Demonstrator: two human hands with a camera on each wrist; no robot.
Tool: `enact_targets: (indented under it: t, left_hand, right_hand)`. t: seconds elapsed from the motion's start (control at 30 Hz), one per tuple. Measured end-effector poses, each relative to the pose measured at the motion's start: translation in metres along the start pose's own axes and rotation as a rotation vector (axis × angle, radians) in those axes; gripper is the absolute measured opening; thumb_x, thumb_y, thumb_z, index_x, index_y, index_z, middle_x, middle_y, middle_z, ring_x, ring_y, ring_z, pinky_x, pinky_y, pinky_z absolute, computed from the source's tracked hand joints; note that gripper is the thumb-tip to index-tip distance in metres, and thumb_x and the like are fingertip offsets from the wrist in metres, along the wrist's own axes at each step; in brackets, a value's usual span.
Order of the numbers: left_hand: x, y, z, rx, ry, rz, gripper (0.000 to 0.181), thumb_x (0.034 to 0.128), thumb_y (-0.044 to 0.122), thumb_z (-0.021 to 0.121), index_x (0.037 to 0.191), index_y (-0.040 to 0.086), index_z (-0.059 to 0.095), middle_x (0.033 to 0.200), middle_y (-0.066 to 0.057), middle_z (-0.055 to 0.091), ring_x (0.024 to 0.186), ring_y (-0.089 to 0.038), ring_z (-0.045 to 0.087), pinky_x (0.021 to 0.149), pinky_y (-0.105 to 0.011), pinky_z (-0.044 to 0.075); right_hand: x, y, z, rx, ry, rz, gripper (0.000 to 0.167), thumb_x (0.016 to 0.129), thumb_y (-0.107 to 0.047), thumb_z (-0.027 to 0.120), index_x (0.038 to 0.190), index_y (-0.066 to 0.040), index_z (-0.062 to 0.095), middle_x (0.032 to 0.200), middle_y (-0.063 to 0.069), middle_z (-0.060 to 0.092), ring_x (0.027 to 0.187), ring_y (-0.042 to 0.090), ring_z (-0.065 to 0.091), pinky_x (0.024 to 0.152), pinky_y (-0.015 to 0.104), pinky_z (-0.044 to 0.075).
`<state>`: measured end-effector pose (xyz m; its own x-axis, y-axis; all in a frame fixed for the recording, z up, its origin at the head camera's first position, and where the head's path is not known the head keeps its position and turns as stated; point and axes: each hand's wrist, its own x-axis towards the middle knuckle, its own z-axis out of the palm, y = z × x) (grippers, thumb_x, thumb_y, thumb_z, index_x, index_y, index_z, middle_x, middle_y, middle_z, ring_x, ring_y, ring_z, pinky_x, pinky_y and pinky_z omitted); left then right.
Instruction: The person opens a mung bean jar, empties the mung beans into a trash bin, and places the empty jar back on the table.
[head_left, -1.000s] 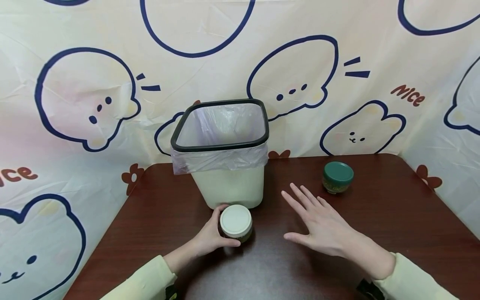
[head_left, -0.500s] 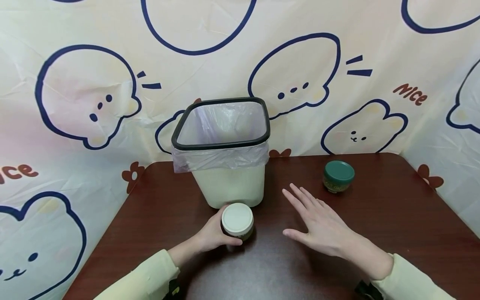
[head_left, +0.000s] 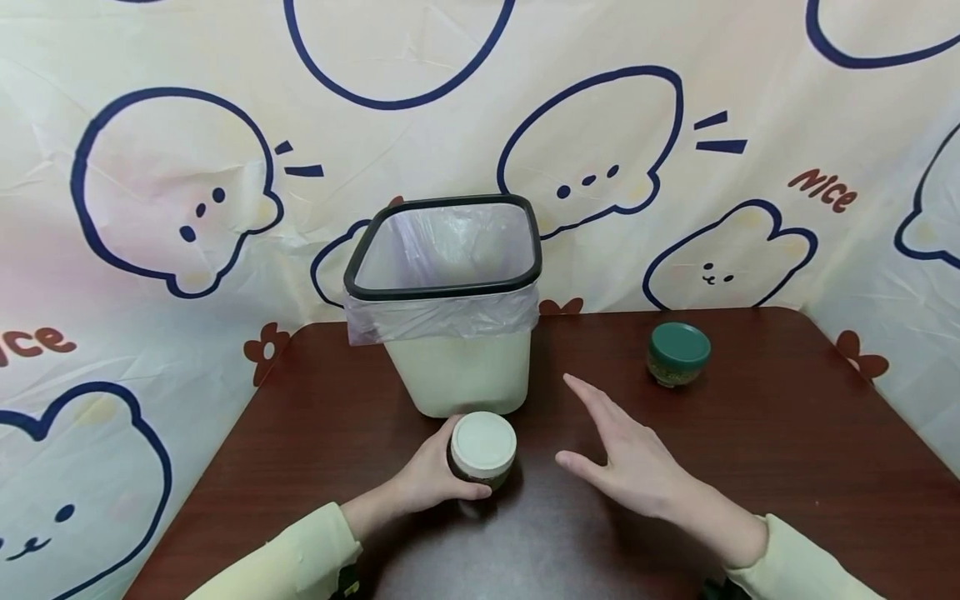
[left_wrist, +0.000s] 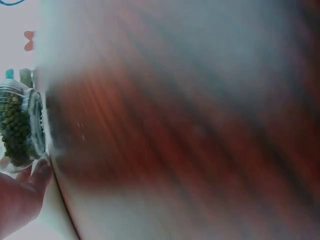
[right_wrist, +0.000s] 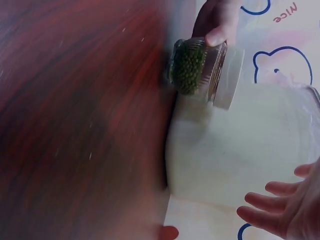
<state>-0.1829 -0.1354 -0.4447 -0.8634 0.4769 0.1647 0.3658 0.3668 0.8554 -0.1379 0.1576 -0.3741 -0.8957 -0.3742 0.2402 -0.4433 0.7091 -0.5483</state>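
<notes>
My left hand (head_left: pixel 431 473) grips a clear jar with a white lid (head_left: pixel 483 444) from its left side, thumb in front, just before the bin. Small green beans fill part of the jar (right_wrist: pixel 188 67) in the right wrist view; the left wrist view shows the same jar (left_wrist: pixel 16 125) at its left edge. To the right of the jar, apart from it, my right hand (head_left: pixel 637 467) hovers over the table with fingers extended and thumb spread, holding nothing. In the right wrist view its fingers (right_wrist: pixel 267 202) show at the lower right.
A pale bin (head_left: pixel 465 371) with a black rim and a plastic liner stands behind the jar. A small container with a green lid (head_left: pixel 679 346) is at the back right of the brown table (head_left: pixel 787 417). A patterned cloth (head_left: pixel 420 158) hangs behind.
My left hand and the jar have shifted slightly right. The right hand has moved a little left and turned, so its fingers now overlap from above.
</notes>
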Motion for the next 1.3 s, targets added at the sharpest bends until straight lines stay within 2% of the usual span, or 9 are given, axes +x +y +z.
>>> enact_targets:
  t: [0.17, 0.37, 0.73, 1.1, 1.3]
  left_hand:
    - [0.0, 0.012, 0.0, -0.006, 0.019, 0.011, 0.086, 0.0616, 0.018, 0.09, 0.134, 0.012, 0.045, 0.12, 0.002, 0.059, 0.112, -0.014, 0.055, 0.1, -0.035, 0.039]
    - [0.001, 0.026, -0.003, -0.009, 0.043, 0.057, 0.085, 0.0617, 0.016, 0.089, 0.134, 0.011, 0.044, 0.12, 0.0, 0.059, 0.112, -0.015, 0.055, 0.1, -0.035, 0.04]
    - [0.004, 0.049, -0.007, -0.04, -0.01, 0.107, 0.087, 0.0649, 0.021, 0.089, 0.137, 0.014, 0.042, 0.123, 0.0, 0.058, 0.112, -0.016, 0.055, 0.099, -0.036, 0.041]
    - [0.011, 0.077, -0.008, 0.031, -0.036, 0.11, 0.082, 0.0639, 0.025, 0.089, 0.134, 0.012, 0.049, 0.114, 0.004, 0.062, 0.104, -0.012, 0.058, 0.091, -0.033, 0.046]
    - [0.013, 0.086, -0.009, 0.083, -0.031, 0.122, 0.082, 0.0627, 0.028, 0.09, 0.133, 0.012, 0.051, 0.112, 0.004, 0.063, 0.101, -0.011, 0.059, 0.089, -0.033, 0.047]
  right_hand:
    - [0.001, -0.008, 0.002, 0.099, 0.02, 0.016, 0.08, 0.09, -0.052, 0.062, 0.154, -0.029, 0.019, 0.151, 0.003, 0.035, 0.134, 0.026, 0.041, 0.095, 0.058, 0.041]
    - [0.003, -0.011, 0.004, 0.125, 0.051, -0.008, 0.077, 0.092, -0.046, 0.061, 0.154, -0.03, 0.019, 0.149, 0.005, 0.039, 0.132, 0.026, 0.043, 0.092, 0.059, 0.043]
    - [0.005, -0.014, 0.003, 0.273, 0.089, -0.088, 0.073, 0.094, -0.034, 0.06, 0.154, -0.027, 0.018, 0.152, 0.004, 0.033, 0.133, 0.027, 0.041, 0.094, 0.053, 0.045]
    - [0.011, -0.026, 0.004, 0.357, 0.133, -0.12, 0.074, 0.093, -0.029, 0.06, 0.154, -0.025, 0.019, 0.152, 0.004, 0.034, 0.134, 0.026, 0.039, 0.093, 0.055, 0.044]
    - [0.014, -0.034, 0.006, 0.354, 0.151, -0.151, 0.075, 0.093, -0.038, 0.061, 0.154, -0.026, 0.02, 0.151, -0.003, 0.035, 0.136, 0.021, 0.036, 0.097, 0.056, 0.041]
